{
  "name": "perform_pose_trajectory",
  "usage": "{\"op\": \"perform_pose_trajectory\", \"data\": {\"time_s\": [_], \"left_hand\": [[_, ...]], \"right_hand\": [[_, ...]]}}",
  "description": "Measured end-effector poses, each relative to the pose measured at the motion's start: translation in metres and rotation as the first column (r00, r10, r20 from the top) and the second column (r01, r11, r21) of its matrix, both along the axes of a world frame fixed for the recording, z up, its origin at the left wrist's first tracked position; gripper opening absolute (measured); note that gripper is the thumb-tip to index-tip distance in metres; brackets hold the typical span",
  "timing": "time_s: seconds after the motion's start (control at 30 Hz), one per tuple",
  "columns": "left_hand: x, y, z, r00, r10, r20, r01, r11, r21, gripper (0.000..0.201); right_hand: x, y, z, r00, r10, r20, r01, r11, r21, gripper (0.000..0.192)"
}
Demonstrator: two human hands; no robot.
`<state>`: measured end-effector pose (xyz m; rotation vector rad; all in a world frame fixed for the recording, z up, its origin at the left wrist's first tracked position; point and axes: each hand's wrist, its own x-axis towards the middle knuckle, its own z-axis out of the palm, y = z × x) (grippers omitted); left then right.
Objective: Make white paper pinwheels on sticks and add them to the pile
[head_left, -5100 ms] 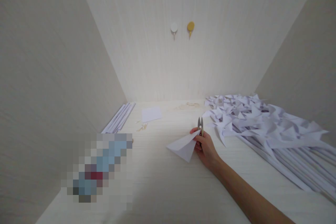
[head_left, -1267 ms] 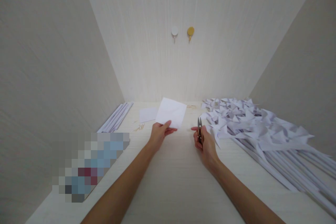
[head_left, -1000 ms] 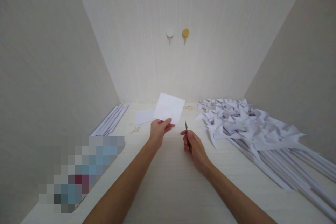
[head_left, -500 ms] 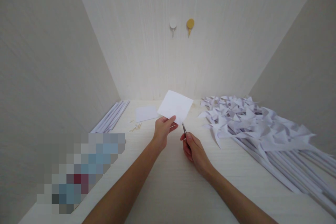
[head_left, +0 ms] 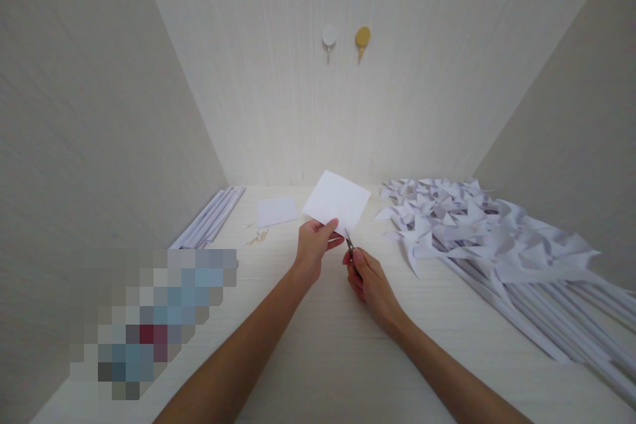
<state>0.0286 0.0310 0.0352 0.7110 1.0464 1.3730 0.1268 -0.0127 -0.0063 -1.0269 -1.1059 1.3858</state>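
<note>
A white square sheet of paper [head_left: 336, 200] is pinched by its lower edge in my left hand [head_left: 315, 245], tilted above the table. My right hand [head_left: 370, 281] is closed around a small pair of dark scissors [head_left: 350, 248], its fingers hiding the handles. The scissors' tips point up at the sheet's lower corner; whether the blades have entered the paper is too small to tell. Flat on the table, left of my left hand, lies another piece of white paper [head_left: 277, 211]. Several small pale slips [head_left: 258, 237] are scattered just in front of it.
Many white paper pinwheels [head_left: 447, 218] on rolled paper sticks [head_left: 541, 308] are heaped at the right. Rolled paper tubes [head_left: 211, 217] lie at the back left, near a pixelated area. On the back wall hang a white hook [head_left: 328, 36] and a gold hook [head_left: 362, 38].
My left hand and the sheet have shifted slightly to the right. The scissors have moved up a little, closer to the paper's lower corner.
</note>
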Motion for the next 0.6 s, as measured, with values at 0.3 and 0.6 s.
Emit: {"op": "perform_pose_trajectory", "data": {"time_s": [0.3,0.6], "left_hand": [[0.0013,-0.0011,-0.0007,1.000,0.004,0.006,-0.004,1.000,0.023,0.012],[0.0020,-0.0018,-0.0008,1.000,0.020,-0.002,-0.020,0.999,0.033,0.012]], "right_hand": [[0.0004,0.0019,-0.0020,1.000,0.008,0.019,-0.009,1.000,0.013,0.040],[0.0011,0.0020,-0.0029,0.999,0.010,0.045,-0.011,1.000,0.012,0.038]]}}
